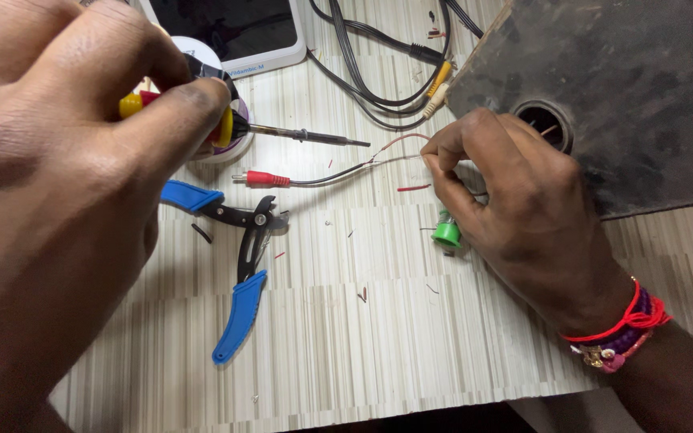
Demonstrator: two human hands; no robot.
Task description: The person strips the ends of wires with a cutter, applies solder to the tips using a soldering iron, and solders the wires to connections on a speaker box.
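My left hand (66, 160) fills the left of the view and grips a soldering iron (298, 135) by its yellow and black handle; the metal tip points right over the table. My right hand (515, 200) pinches the bare ends of a thin red and black wire (362, 167) between thumb and forefinger. That wire runs left to a red plug (266, 178) lying on the table. A small green part (446, 232) sits under my right hand's fingers. The iron's tip ends a short way left of the pinched wire ends.
Blue-handled cutters (238, 265) lie open on the striped table (378, 345). A white-framed tablet (234, 36) and black cables (378, 72) with yellow and white plugs lie at the back. A dark board (627, 88) with a round hole stands at the right. A white round pot sits behind the iron.
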